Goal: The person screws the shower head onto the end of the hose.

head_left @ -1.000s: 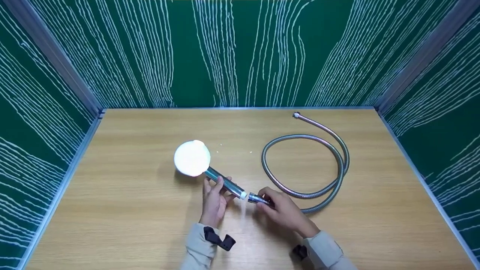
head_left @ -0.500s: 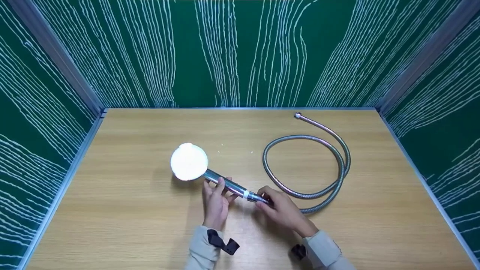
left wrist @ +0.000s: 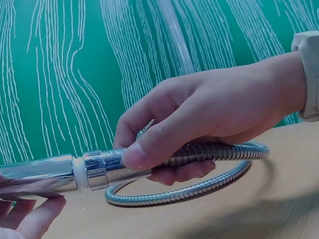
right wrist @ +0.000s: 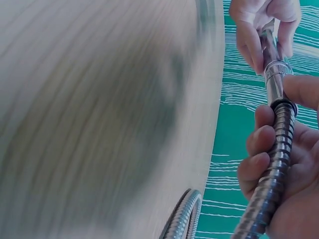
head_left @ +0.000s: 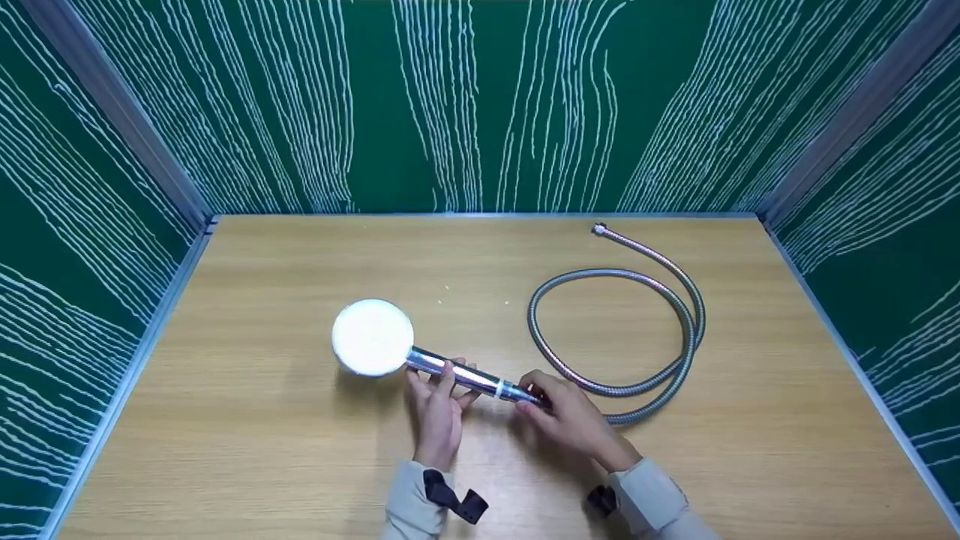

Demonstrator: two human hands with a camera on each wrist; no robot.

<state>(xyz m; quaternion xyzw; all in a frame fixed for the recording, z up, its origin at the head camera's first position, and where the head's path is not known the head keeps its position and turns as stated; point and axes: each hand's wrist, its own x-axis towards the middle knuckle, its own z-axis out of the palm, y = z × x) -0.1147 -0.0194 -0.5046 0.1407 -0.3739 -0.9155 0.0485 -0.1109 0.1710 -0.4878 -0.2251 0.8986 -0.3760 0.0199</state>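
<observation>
A handheld shower head (head_left: 373, 337) with a bright round white face and a chrome handle is raised over the table, its face toward the head camera. My left hand (head_left: 437, 420) grips the handle, thumb on top and fingers beneath. My right hand (head_left: 570, 420) holds the end of a ribbed metal shower hose (head_left: 684, 352), pinching its smooth chrome connector (left wrist: 119, 167). In the left wrist view the connector meets the handle's end, with a white collar (left wrist: 79, 173) showing between them. How far the parts engage cannot be seen. In the right wrist view, fingers curl round the hose.
The hose lies in a loop on the wooden table (head_left: 262, 450), its free end with a nut (head_left: 598, 229) near the back edge. Small white specks dot the wood. Green walls (head_left: 405, 112) with white streaks stand at the back and both sides.
The handle's end and the hose connector, apart a second ago, now meet in line. My left hand has tilted the shower head, and its round face has moved down and left.
</observation>
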